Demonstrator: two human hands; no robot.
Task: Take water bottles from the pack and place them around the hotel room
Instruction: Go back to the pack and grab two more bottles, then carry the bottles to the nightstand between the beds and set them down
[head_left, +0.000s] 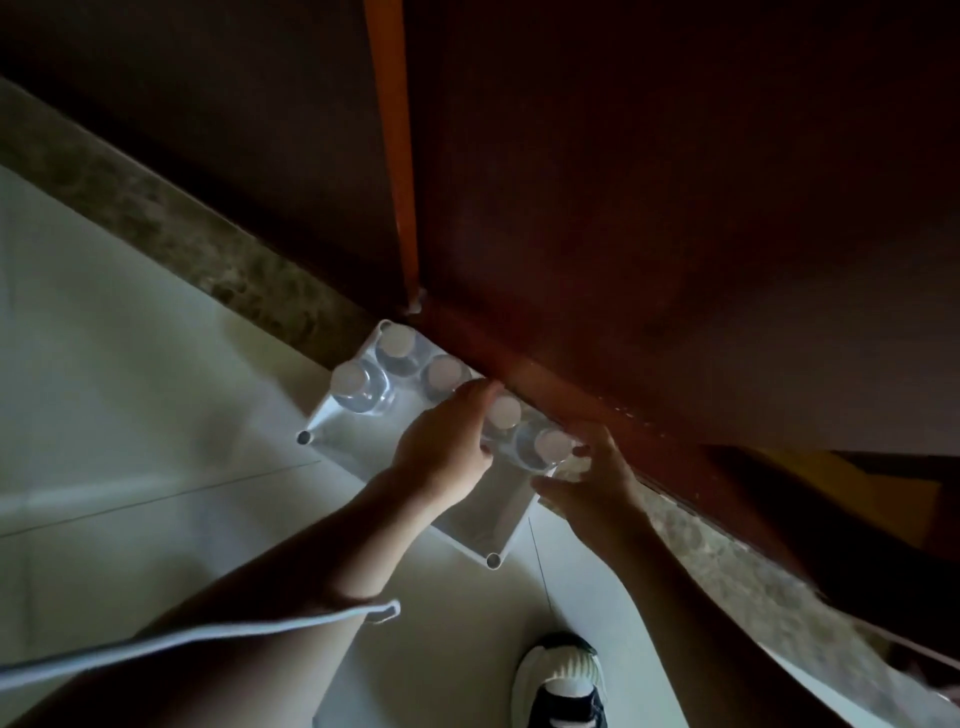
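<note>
A white open box (470, 512) on the floor holds several clear water bottles with white caps, standing upright along its far side against a dark wooden door. My left hand (447, 449) reaches into the box and wraps around a bottle (503, 415) in the middle of the row. My right hand (592, 480) cups the rightmost bottle (550, 447) from the right side, fingers around its body. Three more bottles (397, 345) stand at the left end of the box.
The dark wooden door (649, 234) with an orange frame strip (397, 156) stands right behind the box. A speckled stone threshold (208, 244) runs diagonally. Pale floor tiles (130, 415) spread left. My shoe (563, 680) is at the bottom, and a white cord (208, 634) crosses my left arm.
</note>
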